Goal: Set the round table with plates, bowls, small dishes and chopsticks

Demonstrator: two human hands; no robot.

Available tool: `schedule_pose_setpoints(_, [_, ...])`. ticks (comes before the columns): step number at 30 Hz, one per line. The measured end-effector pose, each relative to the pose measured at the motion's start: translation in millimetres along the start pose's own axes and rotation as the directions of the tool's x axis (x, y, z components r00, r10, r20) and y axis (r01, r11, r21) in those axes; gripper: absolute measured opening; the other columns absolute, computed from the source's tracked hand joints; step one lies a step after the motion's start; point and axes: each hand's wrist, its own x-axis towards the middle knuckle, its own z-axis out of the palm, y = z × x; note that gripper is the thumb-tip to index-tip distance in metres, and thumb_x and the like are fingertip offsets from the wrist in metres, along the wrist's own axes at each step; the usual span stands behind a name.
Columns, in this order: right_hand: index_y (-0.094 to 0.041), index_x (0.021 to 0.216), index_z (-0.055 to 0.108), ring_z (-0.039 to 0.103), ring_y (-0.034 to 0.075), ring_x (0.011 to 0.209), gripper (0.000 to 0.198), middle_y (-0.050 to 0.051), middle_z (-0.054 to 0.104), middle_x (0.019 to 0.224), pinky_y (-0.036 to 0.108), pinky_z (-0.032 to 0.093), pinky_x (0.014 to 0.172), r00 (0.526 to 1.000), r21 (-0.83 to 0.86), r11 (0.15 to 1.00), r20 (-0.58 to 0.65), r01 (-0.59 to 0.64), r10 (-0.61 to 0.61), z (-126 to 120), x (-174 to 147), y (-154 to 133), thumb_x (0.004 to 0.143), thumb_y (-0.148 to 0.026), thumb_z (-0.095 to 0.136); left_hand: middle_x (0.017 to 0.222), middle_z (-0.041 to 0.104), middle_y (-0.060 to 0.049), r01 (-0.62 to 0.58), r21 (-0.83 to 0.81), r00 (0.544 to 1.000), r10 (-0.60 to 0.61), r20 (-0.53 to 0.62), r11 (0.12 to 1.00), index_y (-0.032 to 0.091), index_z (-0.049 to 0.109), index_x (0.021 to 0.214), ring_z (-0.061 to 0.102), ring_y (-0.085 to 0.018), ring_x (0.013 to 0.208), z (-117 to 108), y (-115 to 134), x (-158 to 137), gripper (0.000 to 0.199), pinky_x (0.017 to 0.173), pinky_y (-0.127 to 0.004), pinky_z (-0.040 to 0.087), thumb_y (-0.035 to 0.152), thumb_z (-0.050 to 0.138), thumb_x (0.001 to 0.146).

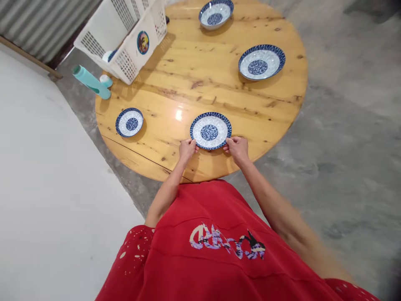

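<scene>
In the head view, a blue-and-white patterned plate (pixel 209 132) is at the near side of the round wooden table (pixel 188 90). My left hand (pixel 188 149) pinches its lower left rim between thumb and fingers. On the lower right rim, my right hand (pixel 238 148) has the same kind of pinch. Some fingertips of both hands are hidden under the rim. To the left sits a smaller matching plate (pixel 130 122). Farther off to the right lies another matching plate (pixel 262 62), and a matching bowl-like dish (pixel 215 14) is at the far edge.
A white plastic basket (pixel 131 46) stands at the table's far left, with a partly hidden white and blue item inside. Beside it are a turquoise bottle (pixel 91 82) and a small white-and-turquoise lid-like piece (pixel 106 80). A white wall (pixel 56 188) is at the left.
</scene>
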Motion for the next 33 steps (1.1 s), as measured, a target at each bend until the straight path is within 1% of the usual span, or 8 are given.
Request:
schedule_pose_setpoints(4, [-0.014,0.067,0.062,0.061,0.014,0.047,0.015,0.002,0.061,0.052,0.018,0.047,0.042,1.0,-0.051,0.999,-0.017,0.011,-0.012,1,-1,1,0.081,-0.02,0.062,0.06,0.067,0.0,-0.017,0.044,1.0,0.018,-0.011,0.999,0.018,0.06,0.067,0.061,-0.011,0.053,0,-1,2,0.031,0.061,-0.02,0.044,0.032,0.056,0.095])
schedule_pose_setpoints(8, [-0.014,0.067,0.063,0.061,0.014,0.047,0.015,0.002,0.061,0.052,0.019,0.047,0.043,1.0,-0.076,0.997,-0.005,0.014,-0.015,3,-1,3,0.08,-0.021,0.061,0.061,0.068,-0.001,-0.021,0.075,1.0,0.023,-0.019,0.997,0.018,0.061,0.066,0.062,-0.012,0.053,-4,-1,0,0.032,0.063,-0.022,0.046,0.03,0.054,0.095])
schedule_pose_setpoints(15, [-0.015,0.07,0.064,0.062,0.016,0.049,0.013,0.002,0.062,0.054,0.021,0.048,0.045,1.0,-0.071,0.997,0.009,0.023,-0.022,5,-2,10,0.08,-0.024,0.063,0.058,0.066,0.0,-0.023,0.03,1.0,0.023,-0.011,0.999,0.018,0.059,0.064,0.059,-0.011,0.051,-10,-3,-5,0.033,0.059,-0.02,0.042,0.029,0.054,0.094])
schedule_pose_setpoints(22, [-0.016,0.07,0.063,0.063,0.018,0.052,0.018,0.004,0.064,0.054,0.023,0.05,0.047,0.999,-0.14,0.99,0.043,0.029,-0.023,7,-1,7,0.08,-0.031,0.06,0.059,0.066,0.0,-0.033,0.038,0.999,0.033,0.0,0.999,0.019,0.057,0.062,0.058,-0.011,0.05,-13,-3,-6,0.033,0.057,-0.022,0.041,0.028,0.052,0.093])
schedule_pose_setpoints(26, [-0.018,0.066,0.063,0.062,0.017,0.05,0.018,0.002,0.062,0.051,0.023,0.05,0.049,0.999,-0.185,0.982,0.033,0.035,-0.03,10,2,4,0.08,-0.029,0.061,0.059,0.066,-0.001,-0.051,0.016,0.999,0.051,-0.009,0.999,0.019,0.056,0.061,0.058,-0.012,0.05,-16,-4,-3,0.032,0.055,-0.022,0.041,0.031,0.05,0.09])
schedule_pose_setpoints(33, [-0.019,0.066,0.063,0.062,0.017,0.052,0.018,0.001,0.062,0.051,0.024,0.049,0.055,0.999,-0.229,0.973,0.032,0.034,-0.027,10,6,1,0.081,-0.026,0.056,0.059,0.066,-0.001,-0.06,0.01,0.998,0.06,-0.004,0.998,0.02,0.056,0.062,0.057,-0.012,0.049,-15,-7,1,0.031,0.052,-0.022,0.039,0.037,0.05,0.087])
